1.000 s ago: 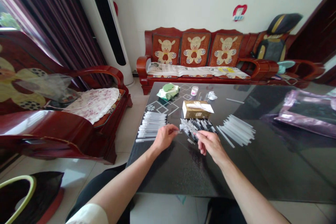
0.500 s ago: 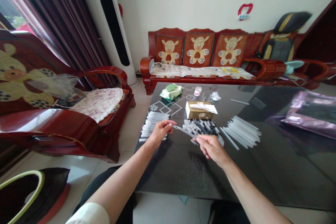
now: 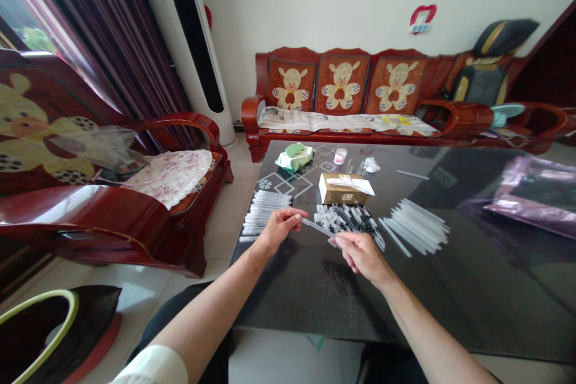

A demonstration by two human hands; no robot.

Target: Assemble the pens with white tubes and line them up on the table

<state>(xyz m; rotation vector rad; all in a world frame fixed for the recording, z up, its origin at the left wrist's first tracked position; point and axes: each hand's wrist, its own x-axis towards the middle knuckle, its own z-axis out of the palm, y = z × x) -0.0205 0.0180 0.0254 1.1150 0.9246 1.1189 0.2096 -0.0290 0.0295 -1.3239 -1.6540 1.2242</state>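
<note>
A thin translucent pen barrel (image 3: 317, 227) is held at a slant above the dark table, between my two hands. Its left end is pinched by the thumb and forefinger of my left hand (image 3: 282, 229). My right hand (image 3: 361, 254) grips the lower right end, its fingers curled under. Just behind the barrel lies a pile of white pen caps and black pen parts (image 3: 348, 218). Beside my left hand, several pens (image 3: 266, 211) lie in a row. Loose translucent barrels (image 3: 416, 225) are fanned out to the right of the pile.
A tissue box (image 3: 345, 189) stands behind the pile, with a green wipes pack (image 3: 294, 158), a small cup (image 3: 340, 156) and crumpled tissue (image 3: 371, 165) farther back. A purple plastic bag (image 3: 535, 195) lies on the table's right. Wooden sofas (image 3: 342, 81) stand beyond and left.
My left fingers have moved slightly right toward my right hand and now cover more of the barrel's left end. My right hand keeps its grip. The view has shifted a little.
</note>
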